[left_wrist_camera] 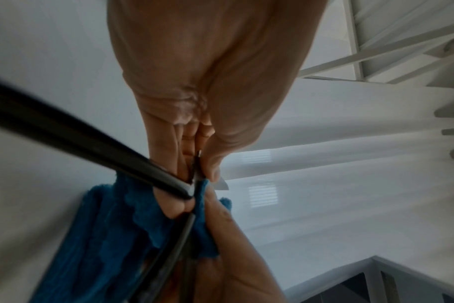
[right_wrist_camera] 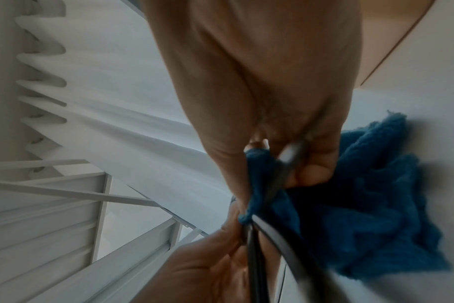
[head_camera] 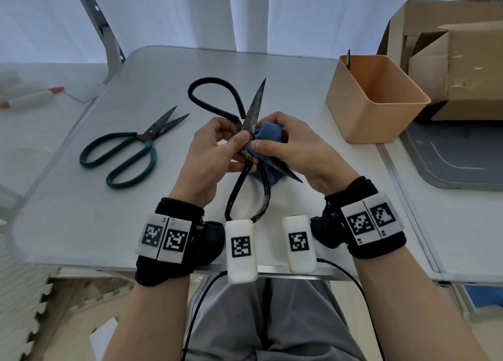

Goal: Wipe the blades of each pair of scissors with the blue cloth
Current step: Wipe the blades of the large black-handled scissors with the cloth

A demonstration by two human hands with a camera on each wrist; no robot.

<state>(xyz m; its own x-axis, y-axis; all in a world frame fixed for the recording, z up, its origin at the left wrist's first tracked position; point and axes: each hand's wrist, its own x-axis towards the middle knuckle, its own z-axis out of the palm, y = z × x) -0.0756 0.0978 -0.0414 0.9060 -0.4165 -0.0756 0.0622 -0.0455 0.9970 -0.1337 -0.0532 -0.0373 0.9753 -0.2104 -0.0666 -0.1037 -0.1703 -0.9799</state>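
Large black scissors are held open above the table's middle, one blade pointing up and away, the other toward the lower right. My left hand pinches them near the pivot, thumb on the upright blade. My right hand grips the blue cloth against that blade. In the left wrist view the cloth hangs below the black handle. The right wrist view shows the cloth bunched round the blade. Green-handled scissors lie half open on the table's left.
An orange plastic bin stands at the table's right with a dark tip showing at its back rim. Cardboard boxes sit behind it. A grey tray lies at far right. The white table has a near edge by my wrists.
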